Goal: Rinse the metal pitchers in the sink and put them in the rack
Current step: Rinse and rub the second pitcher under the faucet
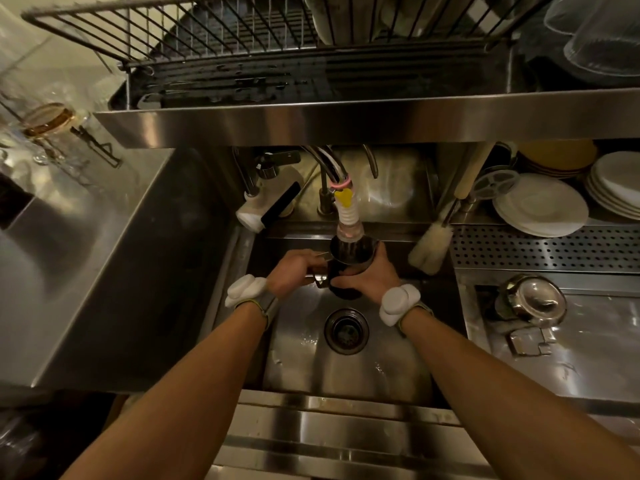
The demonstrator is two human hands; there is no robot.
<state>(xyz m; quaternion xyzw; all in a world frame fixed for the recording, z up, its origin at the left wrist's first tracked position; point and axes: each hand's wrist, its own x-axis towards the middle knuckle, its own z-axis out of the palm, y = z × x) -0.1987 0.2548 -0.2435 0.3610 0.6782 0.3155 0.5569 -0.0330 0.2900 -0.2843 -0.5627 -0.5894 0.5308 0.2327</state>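
A dark metal pitcher is held upright over the sink basin, right under the faucet nozzle, whose tip reaches into its mouth. My left hand grips the pitcher's handle on the left. My right hand wraps around the pitcher's body from the right. The wire dish rack sits on the steel shelf above the sink; its left part holds nothing.
A drain lies in the basin below the pitcher. A bottle brush leans at the sink's right rear. Stacked white plates and a perforated tray are on the right, a metal lid below them. Glassware stands at left.
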